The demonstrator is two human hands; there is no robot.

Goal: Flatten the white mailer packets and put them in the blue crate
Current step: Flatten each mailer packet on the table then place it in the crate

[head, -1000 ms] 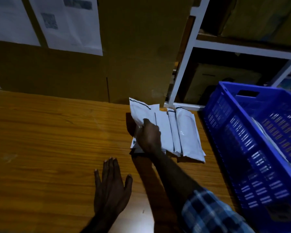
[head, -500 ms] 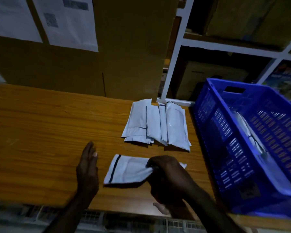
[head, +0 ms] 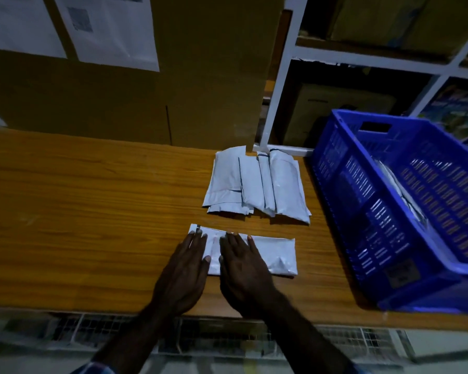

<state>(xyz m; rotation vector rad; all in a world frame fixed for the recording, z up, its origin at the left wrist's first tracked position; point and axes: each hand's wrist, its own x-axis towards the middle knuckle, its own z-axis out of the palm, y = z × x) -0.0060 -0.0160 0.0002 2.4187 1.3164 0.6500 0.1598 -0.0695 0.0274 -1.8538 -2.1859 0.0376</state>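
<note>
The left hand (head: pixel 185 268) lies flat with fingers straight and close together, pressing the left end of a white mailer packet (head: pixel 270 255) against the wooden tabletop (head: pixel 92 211). Just beside it, the right hand (head: pixel 241 263) is likewise flat and spread, fingers straight, bearing down on the packet's middle. Neither hand curls round or pinches anything.

The packet lies crosswise in front of the person — its long axis runs left to right, and more than half of it stretches out bare to the right of the right hand. So the unflattened length lies rightward, toward the crate; by my reckoning a smoothing stroke would travel that way, and the right hand is the nearer one to make it and to carry the packet over.

Beyond the packet, well clear of it, a stack of white mailers (head: pixel 257 184) waits near the back of the tabletop. Farthest right stands the blue crate (head: pixel 362 190) — something pale already lies inside, though too dim to name surely.
</note>
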